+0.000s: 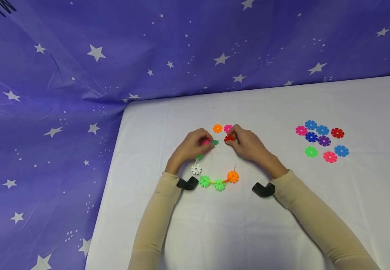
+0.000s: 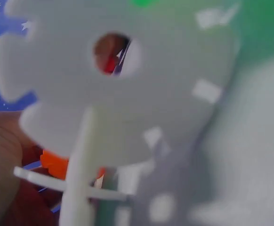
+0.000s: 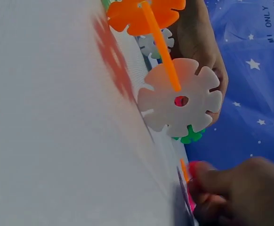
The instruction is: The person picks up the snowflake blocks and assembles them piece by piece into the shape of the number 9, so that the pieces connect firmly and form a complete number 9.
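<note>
My left hand point(image 1: 192, 145) pinches a dark green notched snowflake disc point(image 1: 214, 142) at the upper left end of a curved chain of interlocked discs. Beside its fingers sits a pink disc point(image 1: 205, 143). The chain runs down through a white disc point(image 1: 196, 169) and light green discs point(image 1: 205, 181) to an orange disc point(image 1: 233, 176). A pale disc point(image 3: 179, 99) stands on edge at the chain's right end. Between thumb and fingers my right hand point(image 1: 250, 144) holds a red disc point(image 1: 229, 138), a short gap from the green one. In the left wrist view, a large blurred white disc point(image 2: 165, 84) hides most of the work.
A loose orange disc point(image 1: 217, 128) and a pink disc point(image 1: 228, 128) lie just beyond the hands. Off to the right, several loose discs point(image 1: 324, 141) in mixed colours are spread on the white tablecloth point(image 1: 235, 232). A purple starred cloth point(image 1: 181, 45) hangs behind the table.
</note>
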`<move>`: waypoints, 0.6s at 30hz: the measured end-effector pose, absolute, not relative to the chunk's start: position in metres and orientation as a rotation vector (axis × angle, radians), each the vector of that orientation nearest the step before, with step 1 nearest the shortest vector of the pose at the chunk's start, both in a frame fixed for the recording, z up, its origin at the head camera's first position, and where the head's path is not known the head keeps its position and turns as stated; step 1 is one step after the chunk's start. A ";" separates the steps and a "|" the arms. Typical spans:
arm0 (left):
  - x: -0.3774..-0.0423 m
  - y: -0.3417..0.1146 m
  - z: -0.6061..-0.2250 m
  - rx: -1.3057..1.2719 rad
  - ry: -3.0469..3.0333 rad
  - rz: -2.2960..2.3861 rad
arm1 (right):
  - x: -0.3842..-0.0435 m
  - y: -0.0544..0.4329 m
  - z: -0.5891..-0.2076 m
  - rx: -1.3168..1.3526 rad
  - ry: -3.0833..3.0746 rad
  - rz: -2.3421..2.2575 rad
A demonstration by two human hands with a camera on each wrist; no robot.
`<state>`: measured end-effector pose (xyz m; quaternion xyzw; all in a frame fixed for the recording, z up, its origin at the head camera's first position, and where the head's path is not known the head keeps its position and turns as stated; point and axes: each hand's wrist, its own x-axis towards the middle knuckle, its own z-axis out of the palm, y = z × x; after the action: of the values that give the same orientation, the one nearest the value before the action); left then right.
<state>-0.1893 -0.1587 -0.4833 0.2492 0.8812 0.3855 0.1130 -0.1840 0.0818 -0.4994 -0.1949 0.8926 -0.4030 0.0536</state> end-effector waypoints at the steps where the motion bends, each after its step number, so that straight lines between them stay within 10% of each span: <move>1: -0.190 -0.159 -0.483 0.735 2.584 1.142 | -0.184 0.081 -0.498 -0.554 2.657 -1.297; 18: -0.189 -0.160 -0.482 0.759 2.482 1.323 | -0.185 0.069 -0.500 -0.271 2.065 -1.774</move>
<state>-0.1888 -0.1603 -0.4818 0.2588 0.8465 0.4511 0.1142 -0.1847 0.0694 -0.4997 -0.0969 0.7393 -0.6351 0.2017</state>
